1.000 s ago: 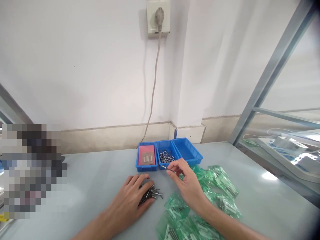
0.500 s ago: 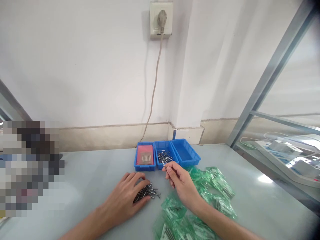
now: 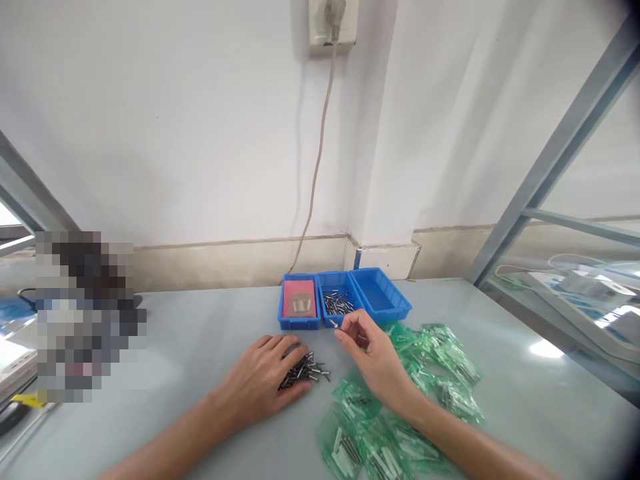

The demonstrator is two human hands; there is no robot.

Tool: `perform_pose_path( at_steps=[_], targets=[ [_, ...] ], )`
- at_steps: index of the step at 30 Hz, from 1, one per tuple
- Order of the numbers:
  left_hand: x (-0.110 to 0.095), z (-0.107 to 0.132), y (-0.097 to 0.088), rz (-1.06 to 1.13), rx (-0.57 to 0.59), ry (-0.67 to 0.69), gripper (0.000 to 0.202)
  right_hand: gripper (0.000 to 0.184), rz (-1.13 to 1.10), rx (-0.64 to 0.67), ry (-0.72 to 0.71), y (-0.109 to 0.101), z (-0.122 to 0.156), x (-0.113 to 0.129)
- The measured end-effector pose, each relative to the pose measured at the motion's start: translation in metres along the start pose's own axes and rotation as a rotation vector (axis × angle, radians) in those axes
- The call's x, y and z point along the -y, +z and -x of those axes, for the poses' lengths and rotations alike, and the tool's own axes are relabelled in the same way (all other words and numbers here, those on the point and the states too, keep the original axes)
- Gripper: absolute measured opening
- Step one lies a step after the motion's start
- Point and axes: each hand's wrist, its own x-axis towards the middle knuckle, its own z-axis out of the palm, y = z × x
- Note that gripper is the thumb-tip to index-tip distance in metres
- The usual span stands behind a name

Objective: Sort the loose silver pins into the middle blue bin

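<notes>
My left hand (image 3: 270,375) rests on the table, cupped around a pile of small dark metal pins (image 3: 313,368). Its thumb and fingers are apart, and they hide part of the pile. Between the thumb and index finger of my right hand (image 3: 373,360) is a small metal pin (image 3: 334,324), its tip poking out to the left. That hand hovers just in front of the middle blue bin (image 3: 345,280), which holds many similar pins. Under and beside my right forearm lie several green plastic bags (image 3: 357,393) with metal rods and white pieces inside.
The left blue bin (image 3: 299,325) contains a pink packet (image 3: 299,289) with a clear bag on top. A third blue bin (image 3: 383,293) stands at the right. Behind, a cable (image 3: 320,147) hangs from a wall socket. A blurred-out person (image 3: 90,320) is at the left.
The whole view has shifted slightly. My right hand has turned a little, and the pin in it now points more to the left. My left hand stays by the pile.
</notes>
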Motion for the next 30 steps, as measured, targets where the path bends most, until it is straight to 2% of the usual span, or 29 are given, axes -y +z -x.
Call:
perform_pose_path(
  at_steps=[10, 22, 30],
  targets=[
    [0.0007, -0.0001, -0.0019, 0.036, -0.005, -0.021, 0.04, 0.02, 0.037, 0.004, 0.001, -0.0037, -0.0001, -0.0033],
    [0.0026, 0.0011, 0.0001, 0.062, 0.0, -0.054, 0.046, 0.03, 0.074, 0.06, -0.018, -0.0064, -0.0002, -0.0056],
    [0.0021, 0.0009, -0.0001, 0.051, 0.036, -0.06, 0.048, 0.028, 0.037, 0.074, 0.031, -0.005, -0.0003, -0.007]
  ],
)
